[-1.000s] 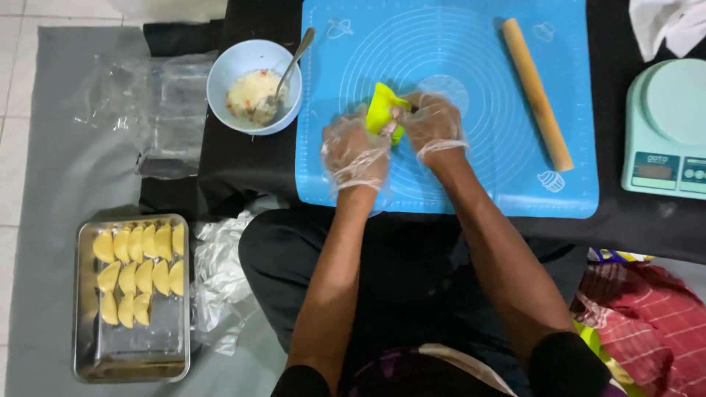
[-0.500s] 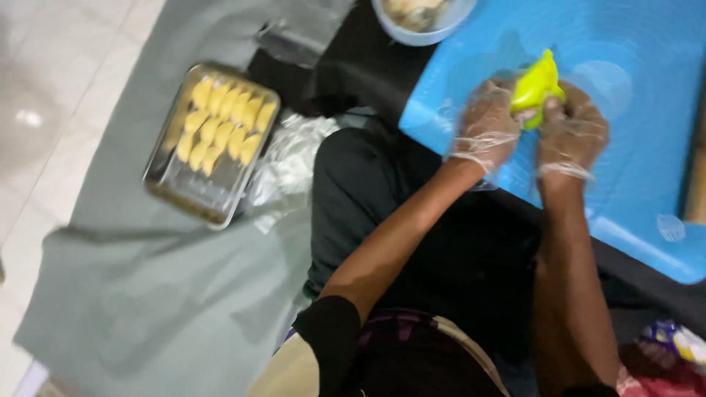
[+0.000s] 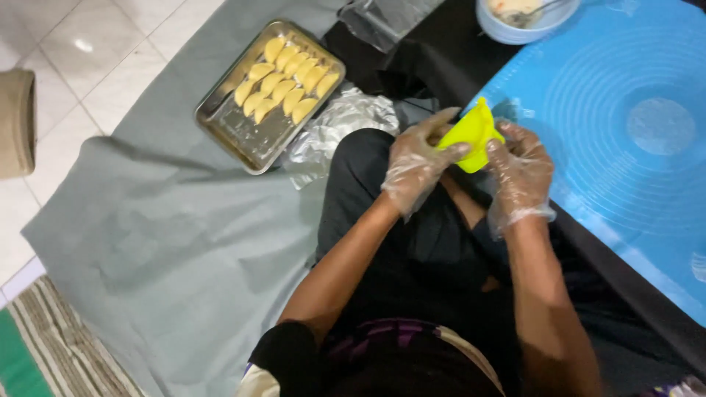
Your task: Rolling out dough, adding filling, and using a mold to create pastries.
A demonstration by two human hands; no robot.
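Observation:
Both my hands wear thin clear plastic gloves and hold a folded yellow dumpling mould (image 3: 472, 134) over my lap, just off the edge of the blue silicone mat (image 3: 625, 117). My left hand (image 3: 415, 163) grips the mould from the left with fingers across its top. My right hand (image 3: 521, 175) clasps it from the right. What is inside the mould is hidden. A metal tray (image 3: 243, 129) on the floor to the left carries several yellow half-moon dumplings (image 3: 287, 81).
A pale blue bowl (image 3: 518, 22) with filling and a spoon stands at the mat's top edge. Crumpled clear plastic (image 3: 331, 136) lies beside the tray on a grey floor cloth (image 3: 169, 242). A tan object (image 3: 16, 121) is at far left on white tiles.
My hands have lifted the yellow mould off the blue mat and brought it back over my lap. My head has turned left, so the tray and floor now fill more of the view.

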